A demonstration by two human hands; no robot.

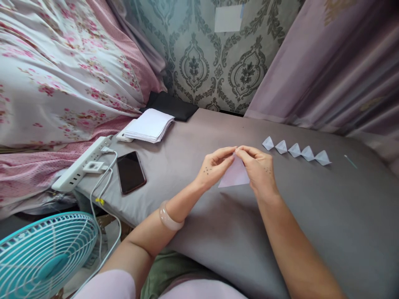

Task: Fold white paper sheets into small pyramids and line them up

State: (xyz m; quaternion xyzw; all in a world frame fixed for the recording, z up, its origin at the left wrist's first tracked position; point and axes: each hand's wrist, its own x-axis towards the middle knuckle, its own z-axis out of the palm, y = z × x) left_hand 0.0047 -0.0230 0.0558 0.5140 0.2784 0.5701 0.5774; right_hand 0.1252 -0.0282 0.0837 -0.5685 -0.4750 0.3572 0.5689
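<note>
Between my hands is a folded sheet of paper [235, 174], roughly triangular, with its broad edge toward me. My left hand [216, 165] pinches it near the top point, fingers closed. From the other side my right hand [257, 165] also pinches the top, thumb and fingers meeting close to the left fingertips. The exact fold under the fingertips is hidden. Beyond my right hand, several small folded paper pieces [294, 150] lie in a slanting row on the grey cloth surface [199, 232].
A stack of white paper [149, 125] sits at the back left, near a black folder-like item [174, 106]. A phone [131, 172] lies beside a power strip [82, 164] with white cables. A turquoise fan [52, 261] stands lower left. A thin stick [350, 161] lies far right.
</note>
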